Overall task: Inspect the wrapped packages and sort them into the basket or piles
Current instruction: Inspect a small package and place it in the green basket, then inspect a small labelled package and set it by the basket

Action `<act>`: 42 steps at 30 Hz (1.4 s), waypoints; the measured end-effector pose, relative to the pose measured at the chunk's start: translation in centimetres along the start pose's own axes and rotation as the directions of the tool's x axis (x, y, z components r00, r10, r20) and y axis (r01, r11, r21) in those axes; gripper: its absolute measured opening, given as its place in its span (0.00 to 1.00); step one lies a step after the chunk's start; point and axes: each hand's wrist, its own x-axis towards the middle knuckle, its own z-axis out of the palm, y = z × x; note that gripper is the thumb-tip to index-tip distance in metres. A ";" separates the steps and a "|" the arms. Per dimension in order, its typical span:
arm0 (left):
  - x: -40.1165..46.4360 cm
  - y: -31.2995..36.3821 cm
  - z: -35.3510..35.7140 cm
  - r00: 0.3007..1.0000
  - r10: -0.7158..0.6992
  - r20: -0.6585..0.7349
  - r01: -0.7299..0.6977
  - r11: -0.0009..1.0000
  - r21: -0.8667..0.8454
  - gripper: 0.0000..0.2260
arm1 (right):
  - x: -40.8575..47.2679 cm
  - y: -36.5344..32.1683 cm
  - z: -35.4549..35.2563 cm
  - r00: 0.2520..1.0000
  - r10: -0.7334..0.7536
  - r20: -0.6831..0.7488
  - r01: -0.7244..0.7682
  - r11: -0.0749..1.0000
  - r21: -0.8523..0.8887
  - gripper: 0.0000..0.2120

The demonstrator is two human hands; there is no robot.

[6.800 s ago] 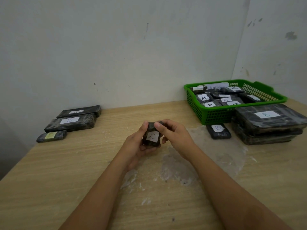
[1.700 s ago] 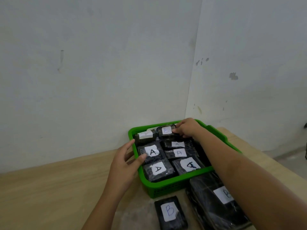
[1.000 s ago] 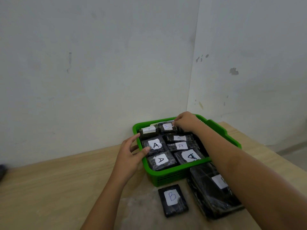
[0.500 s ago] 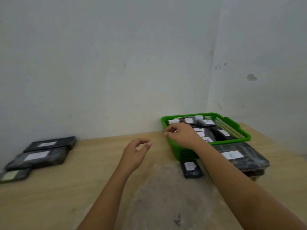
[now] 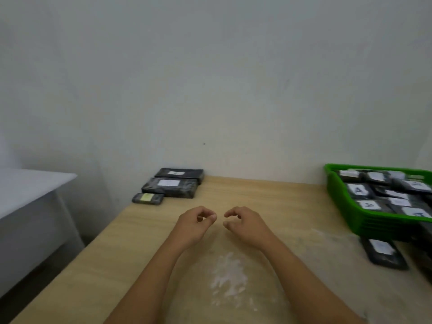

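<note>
both hands (image 5: 195,224) (image 5: 245,224) empty, mid-table (image 5: 268,199)

A wooden table (image 5: 268,197) with a white powdery smear (image 5: 230,277); a white table (image 5: 28,185) stands leftward.

**Layout of the table**

Three packages (image 5: 171,187) are set at the table's (image 5: 268,197) far left corner, against the wall (image 5: 210,90). The basket (image 5: 336,202), filled with packages, is placed at the right edge. A single package (image 5: 383,252) is laid before the basket. A second table (image 5: 28,185) is seen further left.
</note>
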 end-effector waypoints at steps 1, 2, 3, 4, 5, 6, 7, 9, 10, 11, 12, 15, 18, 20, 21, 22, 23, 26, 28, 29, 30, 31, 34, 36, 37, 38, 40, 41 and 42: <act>0.3 -1.0 -1.2 0.999 -0.029 -0.029 0.030 0.999 0.027 0.04 | 0.4 -0.3 1.4 1.000 -0.004 0.016 0.005 1.000 -0.023 0.15; 0.6 -1.9 -2.3 0.996 -0.053 -0.069 0.057 0.997 0.050 0.04 | 0.7 -0.4 2.6 1.000 -0.003 0.012 0.004 0.998 -0.060 0.16; 1.1 -2.6 -3.3 0.990 -0.072 -0.119 0.081 0.994 0.069 0.05 | 0.8 -0.2 3.5 1.000 -0.001 -0.010 0.000 0.994 -0.112 0.17; 1.6 -3.4 -4.5 0.980 -0.091 -0.180 0.108 0.990 0.086 0.05 | 0.9 -0.1 4.5 0.999 -0.007 -0.032 0.001 0.986 -0.167 0.17; 2.2 -4.3 -5.7 0.964 -0.112 -0.241 0.140 0.985 0.100 0.06 | 0.8 0.1 5.3 0.999 -0.015 -0.048 0.004 0.977 -0.215 0.18; 2.9 -5.3 -6.9 0.944 -0.135 -0.303 0.176 0.978 0.112 0.07 | 0.8 0.3 5.8 0.998 -0.023 -0.053 0.009 0.970 -0.243 0.19; 3.7 -6.3 -8.0 0.919 -0.157 -0.362 0.211 0.971 0.112 0.09 | 0.9 0.4 6.0 0.998 -0.037 -0.048 0.023 0.967 -0.255 0.19; 5.3 -8.4 -9.6 0.868 -0.199 -0.455 0.270 0.958 0.095 0.13 | 1.0 0.8 6.2 0.998 -0.050 -0.025 0.042 0.966 -0.256 0.19; 6.0 -9.4 -10.1 0.847 -0.215 -0.486 0.302 0.947 0.106 0.16 | 1.0 1.0 6.2 0.998 -0.052 -0.017 0.046 0.965 -0.258 0.19; 6.6 -10.2 -10.3 0.829 -0.229 -0.511 0.337 0.932 0.129 0.19 | 0.9 1.1 6.2 0.998 -0.055 -0.010 0.051 0.963 -0.266 0.20; 7.2 -10.8 -10.4 0.811 -0.238 -0.535 0.372 0.915 0.157 0.21 | 1.0 1.2 6.2 0.998 -0.060 -0.009 0.055 0.960 -0.276 0.20; 8.4 -11.9 -10.8 0.793 -0.261 -0.550 0.452 0.858 0.244 0.32 | 0.9 1.1 6.4 0.997 -0.073 -0.016 0.066 0.955 -0.288 0.19; 9.7 -12.9 -11.2 0.841 -0.273 -0.467 0.447 0.837 0.315 0.39 | 0.9 1.0 6.3 0.997 -0.077 -0.016 0.069 0.954 -0.293 0.19; 10.2 -13.3 -11.1 0.861 -0.267 -0.433 0.413 0.864 0.287 0.38 | 0.9 1.0 6.2 0.997 -0.077 -0.018 0.069 0.955 -0.289 0.19; 10.2 -13.2 -11.1 0.859 -0.258 -0.442 0.394 0.885 0.248 0.38 | 0.8 0.9 6.2 0.997 -0.077 -0.017 0.069 0.957 -0.283 0.19; 9.9 -13.1 -11.1 0.851 -0.246 -0.465 0.370 0.908 0.197 0.37 | 0.8 0.9 6.2 0.997 -0.078 -0.016 0.070 0.957 -0.280 0.19; 9.7 -12.9 -11.0 0.840 -0.238 -0.487 0.343 0.929 0.139 0.37 | 0.8 0.9 6.2 0.997 -0.081 -0.016 0.073 0.956 -0.283 0.19; 8.9 -12.0 -11.3 0.819 -0.250 -0.517 0.273 0.961 -0.033 0.37 | 0.8 0.8 6.3 0.997 -0.080 -0.013 0.073 0.955 -0.288 0.19; 8.5 -11.6 -11.7 0.805 -0.253 -0.536 0.237 0.966 -0.101 0.32 | 0.7 0.6 6.2 0.996 -0.087 -0.005 0.082 0.957 -0.279 0.20; 8.2 -11.4 -11.8 0.804 -0.250 -0.539 0.221 0.968 -0.119 0.29 | 0.5 0.5 6.1 0.996 -0.091 0.003 0.088 0.957 -0.277 0.20; 8.0 -11.2 -11.8 0.807 -0.246 -0.536 0.207 0.969 -0.133 0.26 | 0.3 0.4 6.0 0.995 -0.096 0.011 0.095 0.957 -0.273 0.20; 7.7 -10.9 -11.6 0.812 -0.247 -0.529 0.191 0.969 -0.159 0.24 | 0.2 0.4 5.9 0.995 -0.099 0.020 0.101 0.958 -0.270 0.20; 6.7 -8.6 -9.5 0.869 -0.264 -0.419 0.090 0.916 -0.390 0.19 | -0.3 0.5 5.0 0.995 -0.090 0.047 0.099 0.967 -0.235 0.20; 5.5 -6.1 -7.6 0.929 -0.214 -0.303 0.029 0.857 -0.514 0.15 | -0.9 0.3 4.1 0.995 -0.088 0.056 0.095 0.986 -0.138 0.19; 4.8 -4.8 -6.4 0.950 -0.181 -0.253 0.013 0.835 -0.550 0.13 | -1.3 0.3 3.7 0.995 -0.077 0.056 0.081 0.994 -0.072 0.19; 4.2 -3.6 -5.2 0.967 -0.153 -0.206 0.006 0.815 -0.580 0.12 | -1.8 0.5 3.1 0.997 -0.059 0.048 0.059 0.998 -0.005 0.20; 2.8 -0.9 -2.7 0.989 -0.106 -0.107 0.018 0.790 -0.613 0.11 | -3.0 1.3 1.9 1.000 -0.013 0.006 0.013 0.996 0.089 0.22; 2.1 0.3 -1.5 0.995 -0.083 -0.061 0.028 0.784 -0.620 0.12 | -3.6 1.7 1.2 1.000 0.010 -0.019 -0.008 0.994 0.111 0.24; 1.4 1.5 -0.3 0.998 -0.062 -0.021 0.035 0.777 -0.629 0.13 | -4.2 2.2 0.4 0.998 0.036 -0.043 -0.030 0.991 0.128 0.25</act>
